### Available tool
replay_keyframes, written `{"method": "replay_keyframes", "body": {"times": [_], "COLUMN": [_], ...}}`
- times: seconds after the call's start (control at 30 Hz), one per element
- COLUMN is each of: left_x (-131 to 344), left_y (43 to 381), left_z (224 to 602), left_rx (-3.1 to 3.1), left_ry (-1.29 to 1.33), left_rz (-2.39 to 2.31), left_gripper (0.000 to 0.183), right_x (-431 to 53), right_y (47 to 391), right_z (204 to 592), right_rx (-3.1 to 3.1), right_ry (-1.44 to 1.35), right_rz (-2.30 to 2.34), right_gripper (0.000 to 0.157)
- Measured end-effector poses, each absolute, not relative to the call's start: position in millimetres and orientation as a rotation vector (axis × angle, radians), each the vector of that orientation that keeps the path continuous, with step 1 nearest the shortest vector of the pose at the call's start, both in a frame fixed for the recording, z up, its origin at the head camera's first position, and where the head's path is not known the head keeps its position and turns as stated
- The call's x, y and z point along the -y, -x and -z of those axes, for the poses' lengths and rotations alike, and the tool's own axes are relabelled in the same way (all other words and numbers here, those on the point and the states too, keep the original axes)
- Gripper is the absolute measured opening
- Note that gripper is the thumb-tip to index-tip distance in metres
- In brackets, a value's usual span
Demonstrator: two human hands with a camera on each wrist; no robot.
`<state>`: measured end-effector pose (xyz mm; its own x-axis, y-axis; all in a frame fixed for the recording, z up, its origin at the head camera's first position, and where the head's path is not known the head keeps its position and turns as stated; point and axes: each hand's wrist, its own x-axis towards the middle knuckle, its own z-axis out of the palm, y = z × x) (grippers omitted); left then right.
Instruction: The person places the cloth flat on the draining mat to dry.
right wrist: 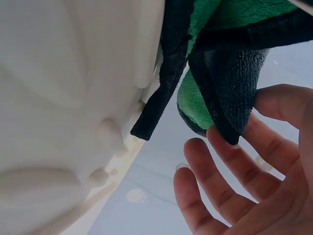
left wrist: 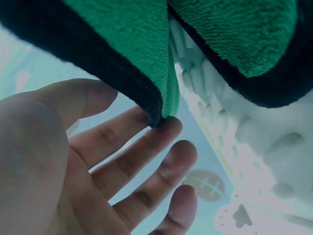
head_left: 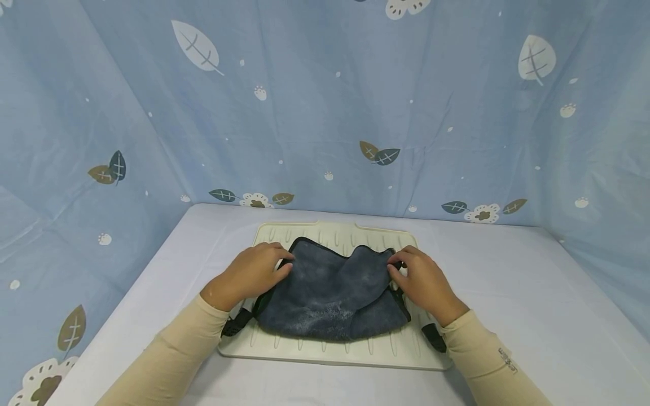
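Note:
A dark blue-grey cloth with black edging lies partly folded over a cream ribbed tray. Both wrist views show the cloth's green underside. My left hand pinches its left edge between thumb and index finger, and the other fingers spread below. On the opposite side, my right hand pinches the upper right corner of the cloth, which hangs between thumb and fingers in the right wrist view. A lower layer of cloth sticks out beneath the fold at the right.
The cream tray has raised ribs and sits on a white-covered table. A blue curtain printed with leaves and flowers hangs behind and at the sides. Black wrist straps circle both sleeved wrists.

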<state>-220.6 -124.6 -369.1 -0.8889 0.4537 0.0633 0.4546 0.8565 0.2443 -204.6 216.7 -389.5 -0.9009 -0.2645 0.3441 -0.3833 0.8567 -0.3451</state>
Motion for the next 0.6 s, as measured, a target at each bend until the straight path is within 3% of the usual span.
{"method": "replay_keyframes", "body": {"times": [0.6], "left_x": [126.8], "left_y": [223.8], "left_z": [366.3], "left_rx": [2.873], "left_ry": [0.596], "left_rz": [0.477], "left_gripper": [0.019], "right_x": [-219.0], "right_y": [205.2], "right_z": [388.7], "right_rx": [2.729], "right_ry": [-0.427], "right_rz": [-0.595], "right_gripper": [0.01]}}
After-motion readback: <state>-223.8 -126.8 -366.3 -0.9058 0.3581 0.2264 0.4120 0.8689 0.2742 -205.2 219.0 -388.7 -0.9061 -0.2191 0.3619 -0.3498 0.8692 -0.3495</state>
